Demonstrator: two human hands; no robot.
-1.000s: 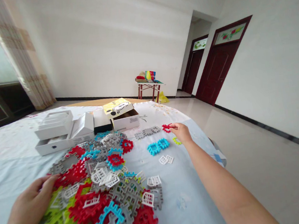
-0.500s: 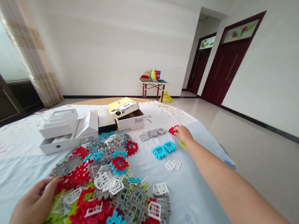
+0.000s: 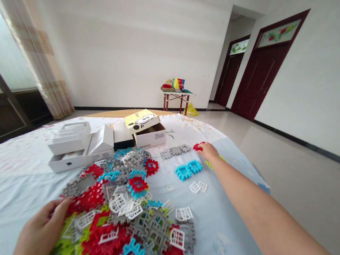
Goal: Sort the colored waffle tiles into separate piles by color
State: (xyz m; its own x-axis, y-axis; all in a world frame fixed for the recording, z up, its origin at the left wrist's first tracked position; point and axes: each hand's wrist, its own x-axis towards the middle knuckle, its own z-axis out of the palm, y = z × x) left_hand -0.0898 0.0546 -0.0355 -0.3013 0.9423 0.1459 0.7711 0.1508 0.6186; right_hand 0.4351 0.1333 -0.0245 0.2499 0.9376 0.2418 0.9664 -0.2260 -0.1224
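My right hand [image 3: 209, 151] reaches to the far right of the table, its fingers closed on a red notched plastic building piece [image 3: 198, 146]. Just below that wrist lie green pieces [image 3: 208, 164], partly hidden by my forearm. To the left sit two blue square pieces [image 3: 188, 169], a row of grey pieces [image 3: 176, 151] and two white lattice window pieces [image 3: 198, 187]. My left hand [image 3: 47, 223] rests at the left edge of a mixed pile, thumb and fingers pinching red pieces [image 3: 89, 198]; its lower fingers are hidden.
The pile holds red, blue, grey and green pieces, with white window pieces [image 3: 125, 206] on top. Behind it stand white boxes [image 3: 70, 139] and a yellow-lidded box [image 3: 146, 132]. A flowered cloth [image 3: 212, 229] covers the round table. A small table [image 3: 176, 94] stands by the wall.
The view has shifted slightly, so the scene sits a little further right. Both hands keep almost the same places, my right one still at the red piece.
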